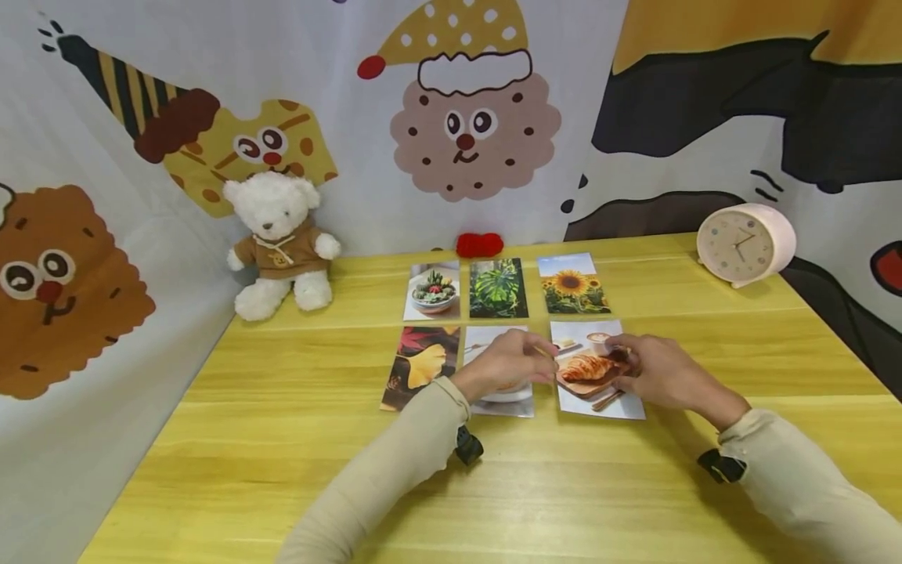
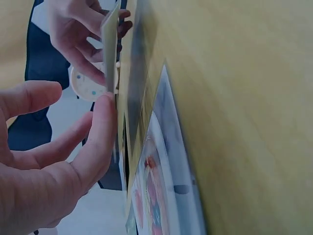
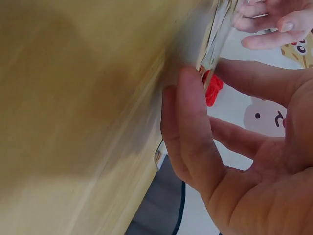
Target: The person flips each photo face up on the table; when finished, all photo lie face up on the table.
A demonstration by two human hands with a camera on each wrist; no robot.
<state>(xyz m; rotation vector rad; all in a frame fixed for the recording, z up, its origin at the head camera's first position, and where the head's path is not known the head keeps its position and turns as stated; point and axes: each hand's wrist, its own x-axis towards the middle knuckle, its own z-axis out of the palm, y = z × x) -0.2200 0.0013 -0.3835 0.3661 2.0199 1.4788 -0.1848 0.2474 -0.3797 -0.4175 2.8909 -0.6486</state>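
Note:
A photo card of a croissant [image 1: 588,366] is lifted slightly off the table, tilted, at the right of the front row. My right hand [image 1: 665,372] pinches its right edge between thumb and fingers. Close to the card's left edge is my left hand [image 1: 510,362], its fingers loosely bent and thumb apart. In the left wrist view a left fingertip [image 2: 103,103] meets the edge of the card [image 2: 110,49]. Under the left hand lies a card with a plate of food [image 1: 514,406], partly hidden. Left of that is a yellow leaf card [image 1: 423,366].
Behind lie a succulent card [image 1: 433,291], a green plant card [image 1: 497,288] and a sunflower card [image 1: 572,283]. A red fuzzy object [image 1: 480,245] sits at the table's back edge. A white teddy bear [image 1: 278,243] stands back left, a round clock [image 1: 743,244] back right.

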